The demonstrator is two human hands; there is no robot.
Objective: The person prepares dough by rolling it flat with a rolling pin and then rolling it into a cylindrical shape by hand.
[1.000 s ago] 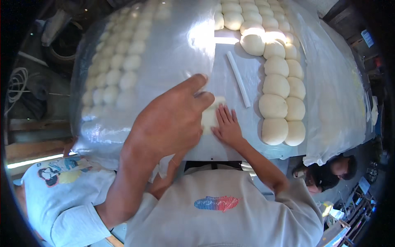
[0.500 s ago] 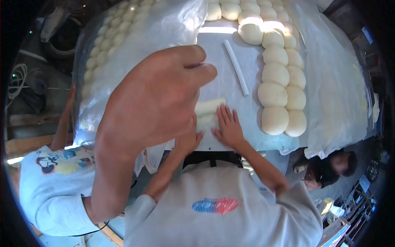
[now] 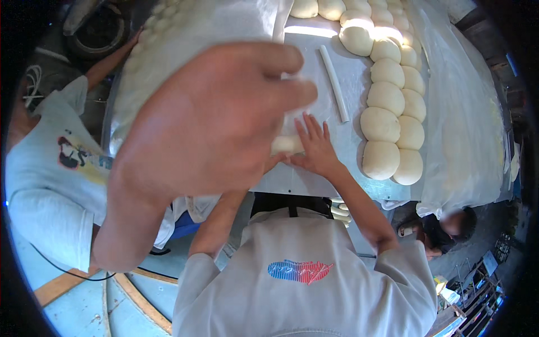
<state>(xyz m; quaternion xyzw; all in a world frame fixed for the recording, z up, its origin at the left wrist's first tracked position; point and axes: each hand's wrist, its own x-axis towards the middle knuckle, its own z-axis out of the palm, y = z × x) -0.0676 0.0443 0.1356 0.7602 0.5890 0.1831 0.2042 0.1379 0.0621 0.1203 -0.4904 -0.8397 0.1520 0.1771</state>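
Observation:
My right hand (image 3: 317,153) lies with spread fingers at the right end of a pale dough roll (image 3: 286,144) on a smooth, light work table (image 3: 337,151). My left hand (image 3: 274,162) is by the near side of the roll, mostly hidden, with its fingers not clear. A co-worker's large, blurred hand (image 3: 208,118) hangs close to the camera and covers the roll's left part. Beyond my right hand lies a thin white rod (image 3: 334,84), touched by nobody. Rounded dough balls (image 3: 383,124) stand in touching rows to the right.
Clear plastic sheeting (image 3: 460,112) drapes the table's right side. More dough balls (image 3: 137,73) sit at the left, partly under plastic. The co-worker, in a white shirt (image 3: 50,208), stands close on my left. Another person (image 3: 443,230) is low at the right, beyond the table edge.
My right hand has turned, its thumb now nearer my left hand. My left hand has gone further behind the co-worker's hand. The view has shifted, and the co-worker's body sits further left.

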